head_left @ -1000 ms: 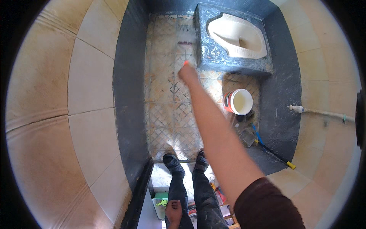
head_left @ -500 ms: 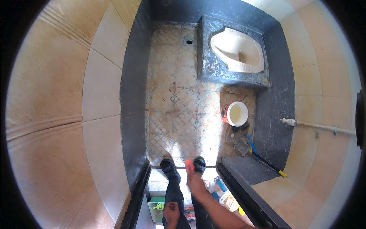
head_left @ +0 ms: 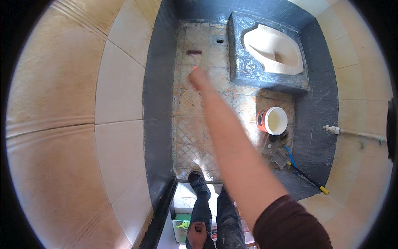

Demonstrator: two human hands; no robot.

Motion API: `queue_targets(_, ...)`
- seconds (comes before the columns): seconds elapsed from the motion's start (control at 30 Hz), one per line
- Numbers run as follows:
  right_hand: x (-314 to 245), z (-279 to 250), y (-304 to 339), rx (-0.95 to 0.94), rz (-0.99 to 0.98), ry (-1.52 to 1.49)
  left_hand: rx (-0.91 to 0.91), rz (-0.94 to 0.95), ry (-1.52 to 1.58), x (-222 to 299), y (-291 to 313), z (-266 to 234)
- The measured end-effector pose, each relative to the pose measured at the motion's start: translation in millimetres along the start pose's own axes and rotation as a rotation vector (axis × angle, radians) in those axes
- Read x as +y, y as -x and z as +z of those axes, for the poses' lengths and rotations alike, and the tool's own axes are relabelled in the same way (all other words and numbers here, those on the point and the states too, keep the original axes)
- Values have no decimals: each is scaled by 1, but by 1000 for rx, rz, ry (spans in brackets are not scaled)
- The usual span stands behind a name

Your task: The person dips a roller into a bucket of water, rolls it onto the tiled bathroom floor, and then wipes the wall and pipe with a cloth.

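Observation:
My right hand (head_left: 199, 79), blurred by motion, reaches far forward over the tiled floor (head_left: 190, 133), left of the squat toilet (head_left: 273, 52). Its fingers are closed around something with a small red end (head_left: 195, 67); the rest of that thing is hidden or too thin to make out. Just beyond the hand, a short dark maroon bar (head_left: 194, 52), shaped like a roller or brush head, shows against the floor. Whether it joins the red thing I cannot tell. Low by my left leg hangs my left hand (head_left: 197, 235), its fingers curled and nothing visible in them.
A white-and-red bucket (head_left: 276, 121) stands on the right side of the floor. Nearby lie a clear plastic container (head_left: 280, 158) and a black stick with a yellow end (head_left: 309, 179). A tap (head_left: 332, 129) juts from the right wall. A floor drain (head_left: 219, 40) lies beside the toilet platform.
My right arm has swung from near my feet far forward across the floor. The dark maroon bar now shows clearly near the drain. The view has shifted slightly; my left hand stays low.

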State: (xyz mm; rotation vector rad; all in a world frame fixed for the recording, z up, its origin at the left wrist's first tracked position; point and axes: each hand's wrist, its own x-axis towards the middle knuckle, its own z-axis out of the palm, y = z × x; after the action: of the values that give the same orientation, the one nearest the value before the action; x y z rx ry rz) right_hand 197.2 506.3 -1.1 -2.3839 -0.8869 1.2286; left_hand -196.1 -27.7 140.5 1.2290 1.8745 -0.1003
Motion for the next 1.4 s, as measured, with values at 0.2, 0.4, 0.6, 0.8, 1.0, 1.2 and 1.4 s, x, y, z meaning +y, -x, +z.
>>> queue_targets(0.2, 164, -121, 58, 62, -265, -134, 52, -27, 56, 2, -5, -6)
queue_targets(0.4, 287, -12, 345, -78, 152, 160, 14, -10, 63, 7, 3, 4)
queue_targets(0.6, 264, 94, 421, -103, 172, 149, -42, -10, 5, 0, 11, 20)
queue_targets(0.8, 157, 84, 165, 176, 7, -70, -34, 64, -48, 5, 16, 29)
queue_targets(1.0, 92, -82, -3, 90, -90, 70, -10, 39, -14, -3, 11, 23)
queue_targets(1.2, 186, -116, 156, -98, 38, -15, 57, 52, 60, 4, 13, 15)
queue_targets(1.4, 289, 29, 438, -35, 165, 78, -72, 67, -44, 56, 16, -14)
